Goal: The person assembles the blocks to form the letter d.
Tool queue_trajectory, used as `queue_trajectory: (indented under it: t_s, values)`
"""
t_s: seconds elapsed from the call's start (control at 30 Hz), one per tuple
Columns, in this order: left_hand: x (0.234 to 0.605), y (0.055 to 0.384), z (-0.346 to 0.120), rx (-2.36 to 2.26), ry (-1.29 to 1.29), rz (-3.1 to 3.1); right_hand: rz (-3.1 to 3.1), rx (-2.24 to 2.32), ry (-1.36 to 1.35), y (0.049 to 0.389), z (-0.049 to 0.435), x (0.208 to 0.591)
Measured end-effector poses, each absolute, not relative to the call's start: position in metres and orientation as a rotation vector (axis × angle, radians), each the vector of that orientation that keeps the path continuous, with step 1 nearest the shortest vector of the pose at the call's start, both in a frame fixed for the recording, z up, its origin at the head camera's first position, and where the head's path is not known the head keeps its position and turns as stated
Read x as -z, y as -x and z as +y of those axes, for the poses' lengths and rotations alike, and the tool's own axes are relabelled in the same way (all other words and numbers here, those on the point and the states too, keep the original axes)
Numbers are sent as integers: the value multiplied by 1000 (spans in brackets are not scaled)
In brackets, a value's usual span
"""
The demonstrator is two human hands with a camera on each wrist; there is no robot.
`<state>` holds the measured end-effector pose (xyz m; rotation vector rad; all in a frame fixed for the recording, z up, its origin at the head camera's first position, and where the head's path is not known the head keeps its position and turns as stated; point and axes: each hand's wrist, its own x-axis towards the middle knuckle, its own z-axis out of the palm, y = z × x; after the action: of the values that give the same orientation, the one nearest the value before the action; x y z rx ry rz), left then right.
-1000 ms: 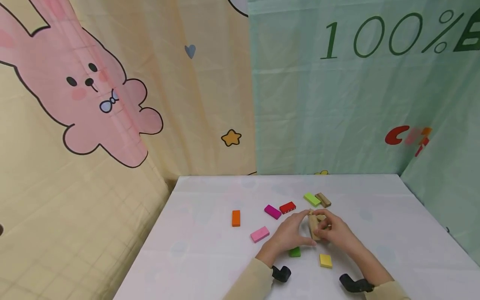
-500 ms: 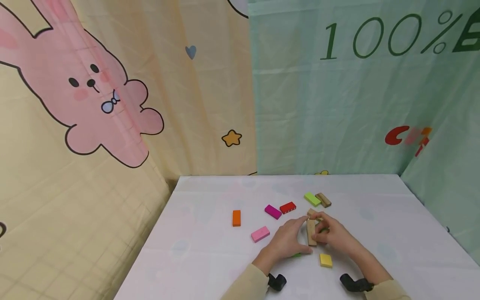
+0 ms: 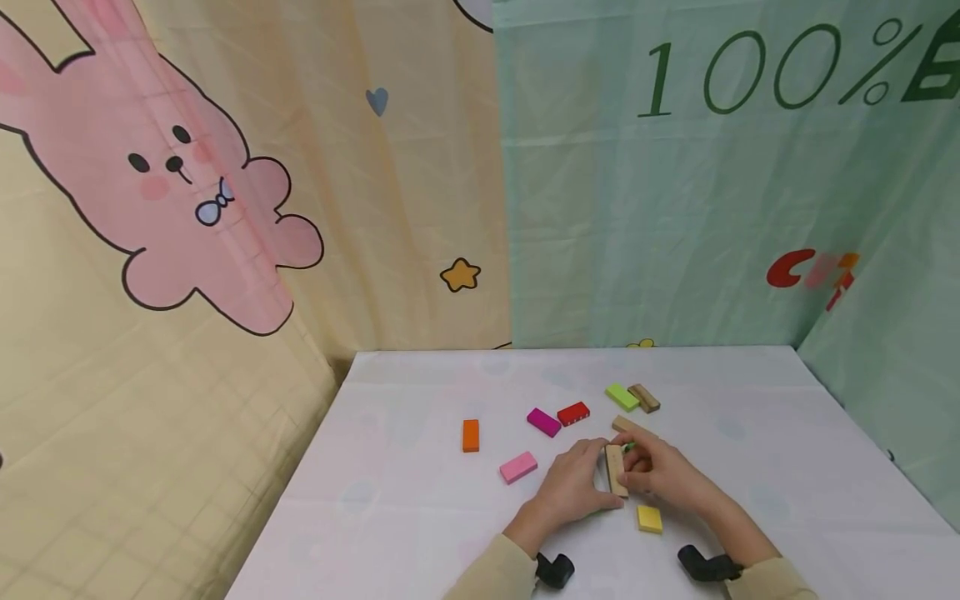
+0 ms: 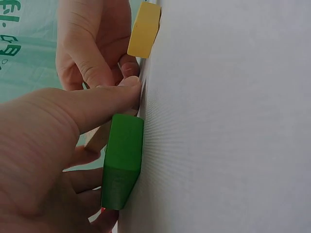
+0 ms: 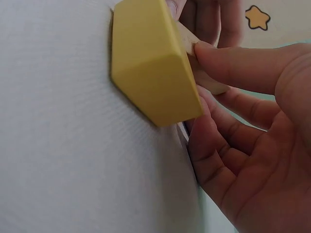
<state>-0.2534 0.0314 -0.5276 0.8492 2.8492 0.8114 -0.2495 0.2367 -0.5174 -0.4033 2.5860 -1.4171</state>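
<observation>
In the head view, my left hand point(image 3: 564, 485) spans a pale wooden block point(image 3: 616, 471), thumb at the near end and fingertips at the far end. My right hand point(image 3: 663, 471) pinches the same block from the right, its thumb on the face and a finger behind, as the right wrist view shows. A bit of green point(image 3: 628, 447) peeks out beside the right fingertips. Beyond them lies another wooden block point(image 3: 628, 426), partly covered by the right hand. Close to the left hand, a green block point(image 4: 124, 150) rests on the table in the left wrist view.
A yellow block point(image 3: 649, 519) lies on the white table point(image 3: 405, 533) near the right hand. Farther out are pink point(image 3: 518, 467), orange point(image 3: 470, 436), magenta point(image 3: 543, 422), red point(image 3: 573, 413) and lime point(image 3: 622, 397) blocks, plus a brown one point(image 3: 644, 397). Printed curtains hang behind.
Both hands have come slightly nearer and to the left with the wooden block. Another wooden block now shows beyond the right hand, and the left hand now covers the green block.
</observation>
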Motion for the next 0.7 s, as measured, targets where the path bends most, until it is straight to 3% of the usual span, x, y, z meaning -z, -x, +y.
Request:
queue_trajectory:
  t_s: [0.7]
  values:
    - [527, 258, 28, -658, -877, 2875, 2722, 1166, 375, 248, 235, 516]
